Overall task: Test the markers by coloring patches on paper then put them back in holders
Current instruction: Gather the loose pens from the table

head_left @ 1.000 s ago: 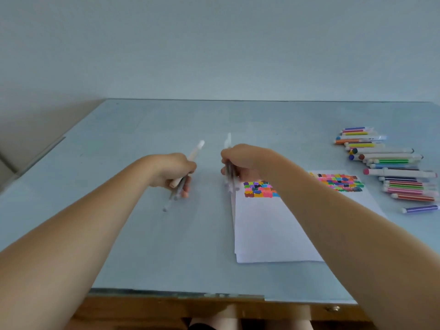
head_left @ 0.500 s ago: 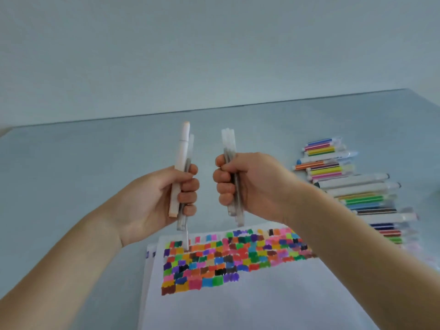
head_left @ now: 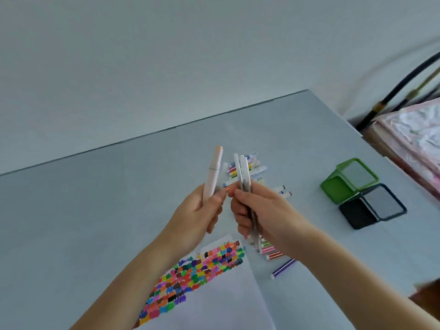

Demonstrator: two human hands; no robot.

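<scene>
I have my left hand [head_left: 202, 210] wrapped round a pale marker [head_left: 212, 173], held upright at the centre of the frame, with what looks like a second thin one behind it. My right hand [head_left: 259, 210] grips a bundle of grey markers [head_left: 245, 177], tips up, just beside the left; the two hands nearly touch at the fingers.

Below them, bottom centre, lies the paper [head_left: 214, 301] with its block of colour patches [head_left: 190, 277]. More markers lie in a loose pile [head_left: 250, 167] behind my hands, and others [head_left: 273, 253] lie under my right wrist. The holders, green [head_left: 350, 182] and black [head_left: 371, 208], sit right of centre, well apart from my hands.

I judge these ones are ready to go back. To do it well I should keep each bundle squeezed so none slips, carry them right, over the loose markers, and lower them end first into one compartment. Which compartment suits them I cannot tell. Tipping the bundle too early would scatter it.
</scene>
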